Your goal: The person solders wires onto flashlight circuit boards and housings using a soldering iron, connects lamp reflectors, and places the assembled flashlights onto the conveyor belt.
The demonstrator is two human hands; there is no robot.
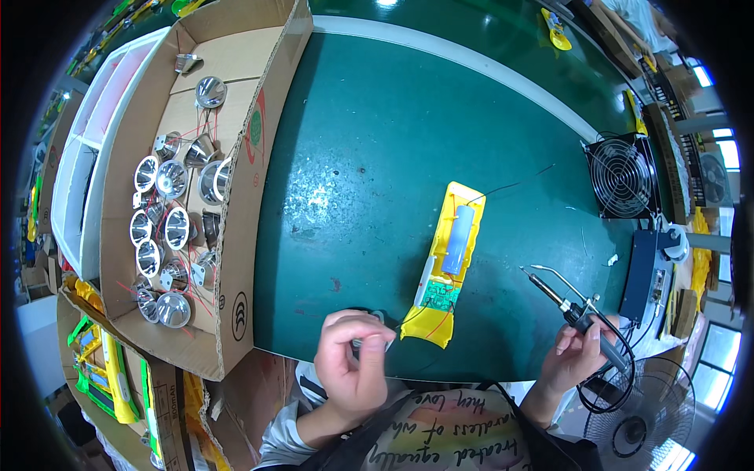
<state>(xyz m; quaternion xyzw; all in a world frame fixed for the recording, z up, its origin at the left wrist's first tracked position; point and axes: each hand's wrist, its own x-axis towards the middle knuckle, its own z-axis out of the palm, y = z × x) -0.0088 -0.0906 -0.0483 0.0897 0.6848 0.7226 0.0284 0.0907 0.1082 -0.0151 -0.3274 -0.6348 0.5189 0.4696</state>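
My left hand (353, 357) is closed near the table's front edge, around a silvery piece that looks like a reflector cup (379, 315), mostly hidden by the fingers. To its right lies an open yellow plastic housing half (463, 200), tilted on the green table. Inside it are a blue cylindrical battery (458, 239) and a green circuit board (442, 296), with thin red and black wires at the lower end. My right hand (581, 353) grips a soldering iron (581, 318) with a thin metal feed tube beside its tip. That tip points up-left, apart from the housing.
A cardboard box (267, 157) of several shiny reflectors (171, 179) with red wires stands on the left. At the right are a black square fan (622, 177), a dark control box (640, 271) and a round wire-guard fan (640, 408). The iron's black cable loops below my right hand.
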